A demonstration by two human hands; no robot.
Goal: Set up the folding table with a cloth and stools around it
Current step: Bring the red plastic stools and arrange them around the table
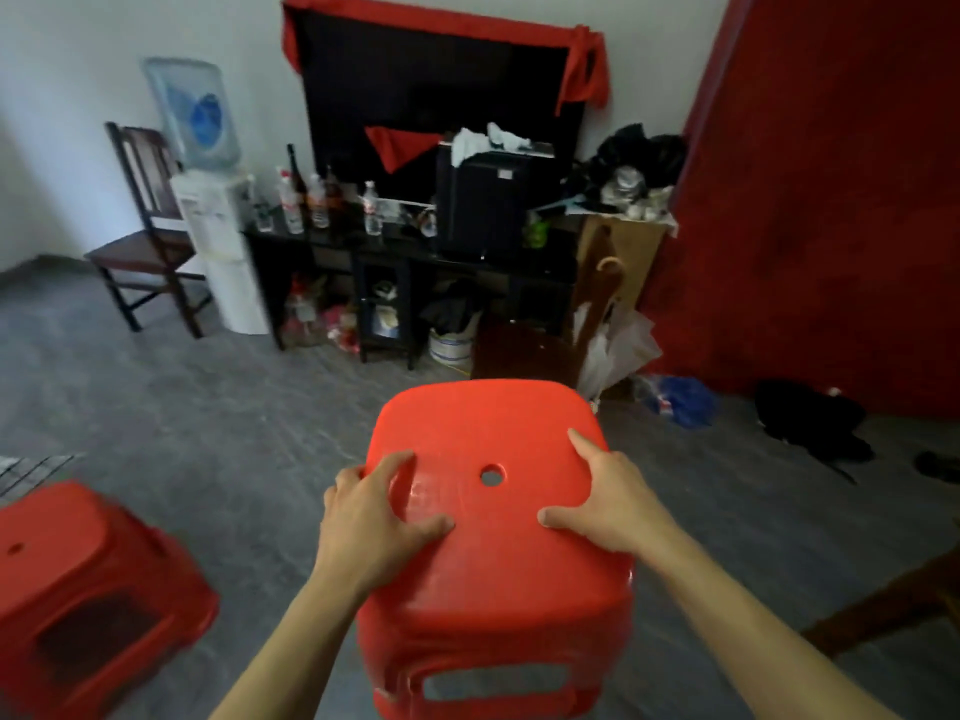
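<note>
Red stool held by both hands at lower centre of frame.

The red stool (pixel 493 537) stood upright at lower centre, seat facing up. The left hand (pixel 363 522) formed a grip on the seat's left edge, thumb on top and fingers curled over the rim. The right hand (pixel 608 496) gripped the right edge likewise, thumb and forefinger spread on the seat. The seat's centre hole lay between the two grips. A second red stool (pixel 88 579) sat on the floor (pixel 208 407) at lower left, apart.
</note>
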